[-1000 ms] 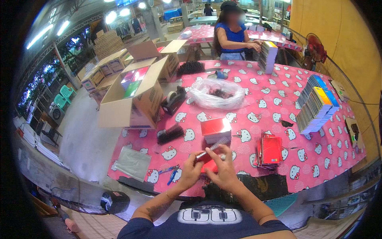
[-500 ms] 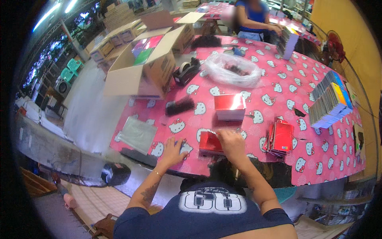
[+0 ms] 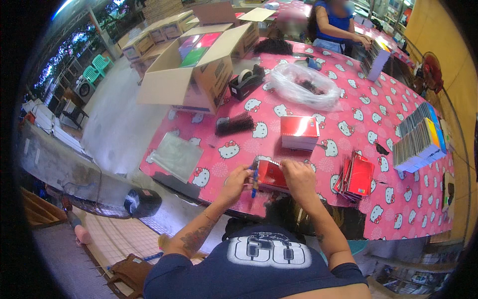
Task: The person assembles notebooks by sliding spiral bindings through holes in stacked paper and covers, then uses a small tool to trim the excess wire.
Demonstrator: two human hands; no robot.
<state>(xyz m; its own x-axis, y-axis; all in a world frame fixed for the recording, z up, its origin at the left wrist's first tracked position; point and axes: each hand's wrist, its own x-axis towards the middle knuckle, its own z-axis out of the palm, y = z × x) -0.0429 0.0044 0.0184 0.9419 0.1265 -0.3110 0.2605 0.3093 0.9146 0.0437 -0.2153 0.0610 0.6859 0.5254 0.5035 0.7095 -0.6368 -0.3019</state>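
A red-covered notebook (image 3: 271, 174) lies at the table's near edge in front of me, a row of binding holes or coil along its far edge. My left hand (image 3: 239, 182) is closed around small blue-handled pliers (image 3: 255, 185), their dark tip pointing away from me at the notebook's left corner. At the far right corner my right hand (image 3: 300, 179) pinches the notebook's bound edge; its fingertips partly hide what they grip. Just beyond stands a neat stack of red notebooks (image 3: 299, 132). To the right lies a looser pile of red spiral notebooks (image 3: 359, 174).
A clear plastic sheet (image 3: 177, 156) and a bundle of black coils (image 3: 235, 123) lie leftward. Behind are an open carton (image 3: 199, 89), a tape dispenser (image 3: 247, 82) and a plastic bag (image 3: 304, 87). Spiral notebooks (image 3: 419, 142) stand right. A co-worker (image 3: 334, 27) handles notebooks across the table.
My left hand has come off the tabletop with the pliers and moved right to the notebook's left corner. My right hand stays at the notebook's far edge. The view has shifted slightly.
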